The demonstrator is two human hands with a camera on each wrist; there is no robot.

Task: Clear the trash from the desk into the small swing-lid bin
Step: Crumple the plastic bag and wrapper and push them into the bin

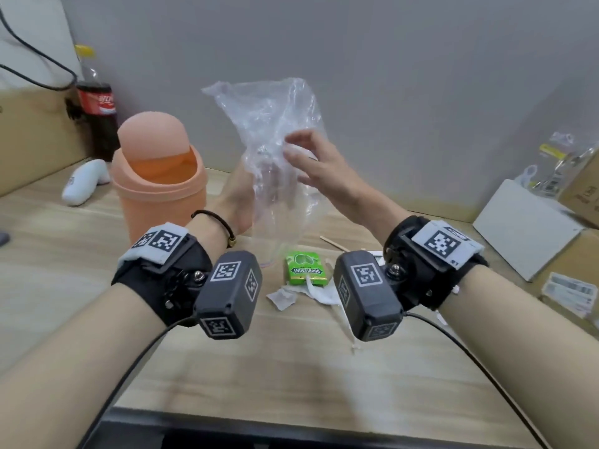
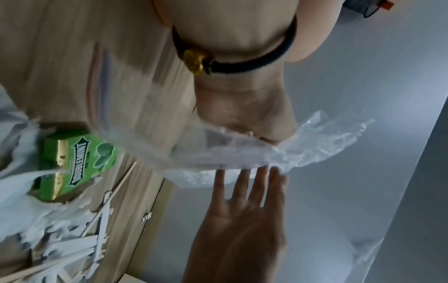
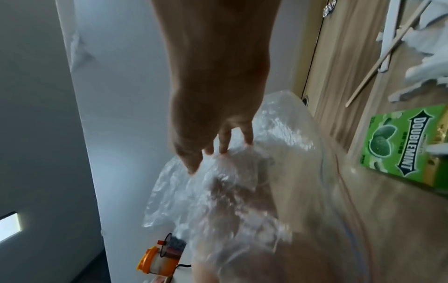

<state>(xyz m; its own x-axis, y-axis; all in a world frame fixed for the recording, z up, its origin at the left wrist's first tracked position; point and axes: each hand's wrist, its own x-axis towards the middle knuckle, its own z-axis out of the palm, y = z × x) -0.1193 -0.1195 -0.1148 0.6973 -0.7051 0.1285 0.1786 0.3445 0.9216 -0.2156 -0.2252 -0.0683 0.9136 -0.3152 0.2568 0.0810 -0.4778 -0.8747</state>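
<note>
Left hand gripping clear plastic bag, holding it upright just right of swing-lid bin. Right hand touching bag, fingers straight, apart. Step: compacting bag. Next: crumpling, pushing through lid.

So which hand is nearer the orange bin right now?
Left. The left hand grips the clear plastic bag just beside the orange bin; the right hand touches the bag on its far side, farther from the bin.

L hand: raised, fingers curled, gripping | R hand: raised, fingers straight, spread
</note>
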